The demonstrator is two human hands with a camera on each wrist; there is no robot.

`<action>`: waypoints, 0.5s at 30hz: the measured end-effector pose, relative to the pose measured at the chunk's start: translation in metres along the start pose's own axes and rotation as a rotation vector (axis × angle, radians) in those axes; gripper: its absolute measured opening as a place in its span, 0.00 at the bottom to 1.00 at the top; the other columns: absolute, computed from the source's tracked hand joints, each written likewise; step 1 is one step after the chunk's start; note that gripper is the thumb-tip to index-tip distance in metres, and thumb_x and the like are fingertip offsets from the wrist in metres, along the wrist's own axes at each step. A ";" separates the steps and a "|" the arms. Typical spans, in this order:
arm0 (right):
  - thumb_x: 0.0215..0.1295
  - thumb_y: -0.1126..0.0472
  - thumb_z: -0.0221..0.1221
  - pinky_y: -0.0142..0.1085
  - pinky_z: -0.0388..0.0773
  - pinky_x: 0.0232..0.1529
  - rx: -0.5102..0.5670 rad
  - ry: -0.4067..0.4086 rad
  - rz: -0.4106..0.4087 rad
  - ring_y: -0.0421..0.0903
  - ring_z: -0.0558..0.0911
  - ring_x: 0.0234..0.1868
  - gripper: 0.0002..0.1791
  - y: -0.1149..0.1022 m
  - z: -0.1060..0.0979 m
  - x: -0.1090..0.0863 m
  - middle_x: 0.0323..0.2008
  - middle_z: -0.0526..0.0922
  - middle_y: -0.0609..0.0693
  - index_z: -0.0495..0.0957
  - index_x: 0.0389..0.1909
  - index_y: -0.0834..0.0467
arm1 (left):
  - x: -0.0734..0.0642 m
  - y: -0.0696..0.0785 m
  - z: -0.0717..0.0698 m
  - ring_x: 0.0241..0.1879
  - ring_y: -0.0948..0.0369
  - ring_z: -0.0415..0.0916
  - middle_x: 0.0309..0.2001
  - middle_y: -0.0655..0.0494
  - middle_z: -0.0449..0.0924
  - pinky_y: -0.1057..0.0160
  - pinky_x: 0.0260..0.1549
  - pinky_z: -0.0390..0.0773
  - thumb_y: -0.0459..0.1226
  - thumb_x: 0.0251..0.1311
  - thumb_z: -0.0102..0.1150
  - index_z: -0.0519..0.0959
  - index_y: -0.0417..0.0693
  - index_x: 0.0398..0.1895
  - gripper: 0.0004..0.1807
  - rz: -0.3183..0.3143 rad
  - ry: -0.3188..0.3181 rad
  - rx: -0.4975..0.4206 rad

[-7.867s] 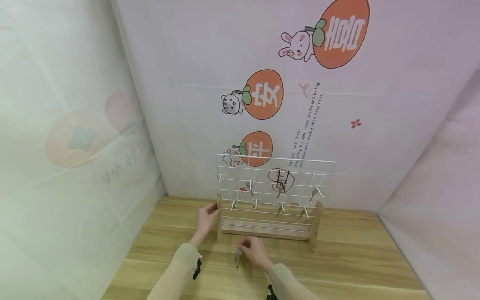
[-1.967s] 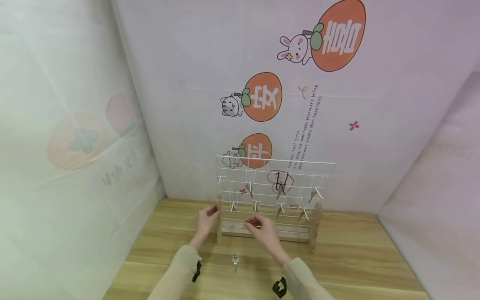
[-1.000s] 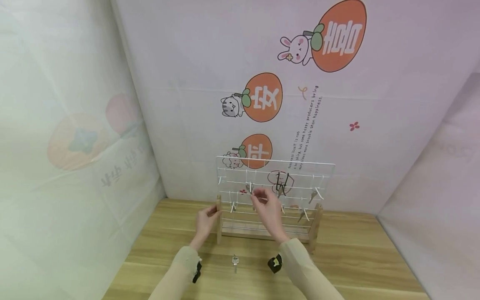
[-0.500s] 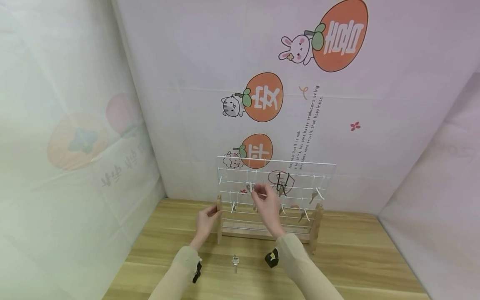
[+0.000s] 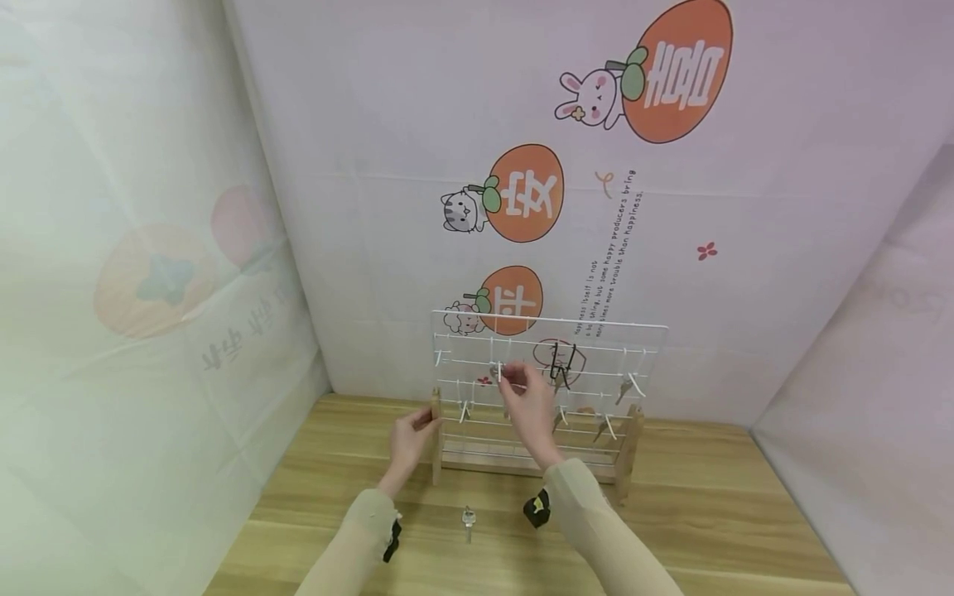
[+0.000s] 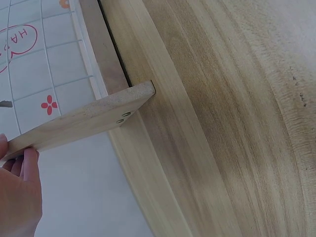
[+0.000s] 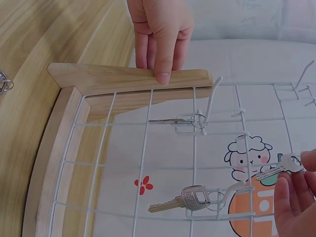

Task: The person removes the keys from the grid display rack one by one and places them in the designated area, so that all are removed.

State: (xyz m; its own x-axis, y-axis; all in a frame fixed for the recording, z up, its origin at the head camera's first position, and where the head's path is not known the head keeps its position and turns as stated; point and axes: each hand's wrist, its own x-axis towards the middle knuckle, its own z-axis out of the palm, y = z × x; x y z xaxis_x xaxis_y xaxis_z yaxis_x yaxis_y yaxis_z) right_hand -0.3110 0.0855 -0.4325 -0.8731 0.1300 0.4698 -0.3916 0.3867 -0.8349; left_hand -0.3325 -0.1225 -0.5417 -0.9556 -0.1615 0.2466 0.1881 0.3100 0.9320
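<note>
A white wire grid rack stands on wooden uprights, with several keys hanging from its hooks. My left hand holds the left wooden upright, thumb and fingers on either side of it. At the upper row, my right hand is raised to the second hook from the left. In the right wrist view its thumb and fingers pinch a silver key by the head, blade pointing out to the left. A lower-row key and a thin edge-on key hang near it.
One loose silver key lies on the wooden table in front of the rack. A black hook holds a key right of my right hand. A printed cloth wall rises close behind.
My right hand has risen from the table to the grid's lower rows, then up to the upper-row hook, shifting slightly higher lately. The left hand keeps its place on the upright.
</note>
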 end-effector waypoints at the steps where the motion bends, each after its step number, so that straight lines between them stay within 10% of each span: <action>1: 0.65 0.67 0.63 0.33 0.88 0.48 0.001 0.001 0.002 0.49 0.85 0.44 0.08 0.000 0.000 0.000 0.43 0.85 0.56 0.79 0.44 0.61 | 0.000 0.000 0.000 0.48 0.43 0.85 0.50 0.33 0.83 0.57 0.46 0.88 0.32 0.59 0.67 0.80 0.31 0.52 0.18 0.005 0.002 0.004; 15: 0.65 0.65 0.63 0.30 0.87 0.43 -0.018 0.024 0.013 0.47 0.85 0.40 0.06 -0.001 0.003 0.002 0.40 0.86 0.55 0.79 0.42 0.60 | 0.001 0.000 0.000 0.49 0.42 0.85 0.50 0.32 0.83 0.55 0.47 0.88 0.32 0.59 0.67 0.80 0.29 0.52 0.19 0.008 -0.009 0.001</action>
State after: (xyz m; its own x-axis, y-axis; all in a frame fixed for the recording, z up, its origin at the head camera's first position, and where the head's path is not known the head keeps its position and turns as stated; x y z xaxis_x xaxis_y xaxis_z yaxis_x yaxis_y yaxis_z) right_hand -0.3131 0.0825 -0.4317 -0.8708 0.1572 0.4658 -0.3748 0.4009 -0.8360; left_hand -0.3334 -0.1226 -0.5417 -0.9559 -0.1509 0.2519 0.1958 0.3119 0.9297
